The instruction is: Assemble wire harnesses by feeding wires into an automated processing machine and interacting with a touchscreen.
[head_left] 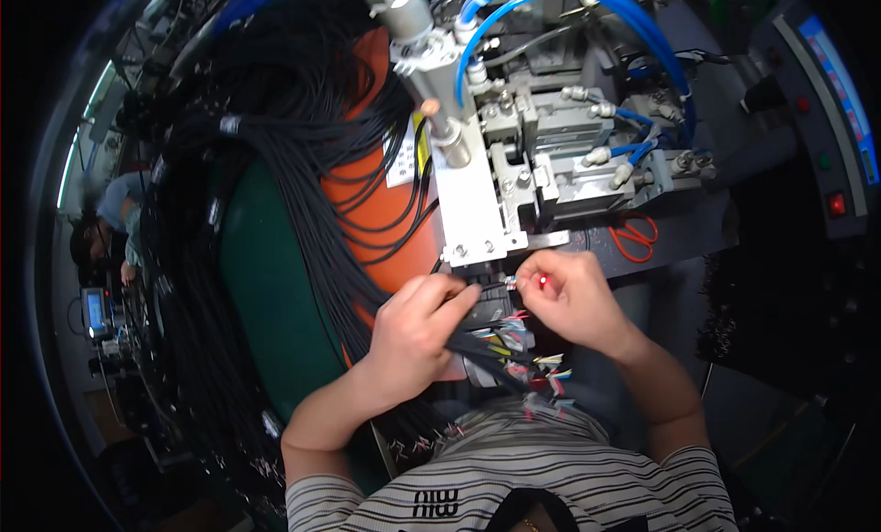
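Just in front of the machine, my left hand pinches a black cable close to its stripped end. My right hand is closed at that cable's end, its thumb and fingertips on the thin wires. A small red glow falls on the right fingers. Below both hands lies a bunch of black cables with fanned-out coloured wire ends, in white, yellow, red and blue. The machine's white metal plate stands directly beyond my fingertips.
Long black cables drape over an orange surface and a green mat at left. Red-handled scissors lie right of the machine. Blue air hoses arch above it. A control panel stands far right; another person is far left.
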Tool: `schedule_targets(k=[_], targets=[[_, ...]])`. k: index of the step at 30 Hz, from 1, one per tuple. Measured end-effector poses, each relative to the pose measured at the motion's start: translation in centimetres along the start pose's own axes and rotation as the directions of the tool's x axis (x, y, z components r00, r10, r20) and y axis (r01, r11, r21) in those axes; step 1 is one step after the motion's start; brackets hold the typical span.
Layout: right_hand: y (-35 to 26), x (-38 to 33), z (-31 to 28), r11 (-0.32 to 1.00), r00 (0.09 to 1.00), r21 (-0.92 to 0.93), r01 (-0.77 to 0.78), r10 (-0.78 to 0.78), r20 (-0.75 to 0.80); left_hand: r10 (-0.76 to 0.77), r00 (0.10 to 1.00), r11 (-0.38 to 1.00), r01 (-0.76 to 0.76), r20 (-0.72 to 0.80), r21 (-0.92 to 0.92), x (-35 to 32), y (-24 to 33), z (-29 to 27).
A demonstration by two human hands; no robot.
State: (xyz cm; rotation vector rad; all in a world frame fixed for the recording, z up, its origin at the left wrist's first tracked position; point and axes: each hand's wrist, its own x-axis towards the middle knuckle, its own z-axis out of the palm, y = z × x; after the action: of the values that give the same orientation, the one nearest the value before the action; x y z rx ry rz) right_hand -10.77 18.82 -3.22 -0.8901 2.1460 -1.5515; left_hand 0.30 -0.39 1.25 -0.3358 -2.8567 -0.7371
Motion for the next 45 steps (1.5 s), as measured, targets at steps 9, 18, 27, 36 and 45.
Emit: schedule_targets(k=[9, 18, 27, 36, 45], targets=[[-2.1, -1.0, -1.0, 0.982, 0.992, 0.188, 0.033, -0.056, 0.117, -0.064, 0.997, 0.993, 0.067, -0.035, 0.099, -1.5, -0.8, 0.9], [-2.1, -1.3, 0.7, 0.886, 0.99, 0.458, -0.071, 0.007, 0.138, 0.117, 0.993, 0.981, -0.121, -0.031, -0.154, -0.9, -1.2, -0.2], [-1.4, -1.6, 1.6, 0.728, 0.987, 0.667, -0.158, 0.124, 0.099, 0.168, 0.973, 0.982, -0.179, -0.16, -0.059, -0.6, -1.4, 0.7], [-2.4, -1.6, -0.9, 0.851, 0.99, 0.508, -0.137, 0.114, 0.078, 0.18, 0.975, 0.974, -0.195, -0.133, -0.114, 0.8, -0.8, 0.7], [-13.5, -1.6, -22.0, -0.042, 0.743, -0.993, -0.11, -0.667, -0.054, 0.142, 0.976, 0.956, -0.179, -0.168, -0.233, -0.1, -1.4, 1.1]])
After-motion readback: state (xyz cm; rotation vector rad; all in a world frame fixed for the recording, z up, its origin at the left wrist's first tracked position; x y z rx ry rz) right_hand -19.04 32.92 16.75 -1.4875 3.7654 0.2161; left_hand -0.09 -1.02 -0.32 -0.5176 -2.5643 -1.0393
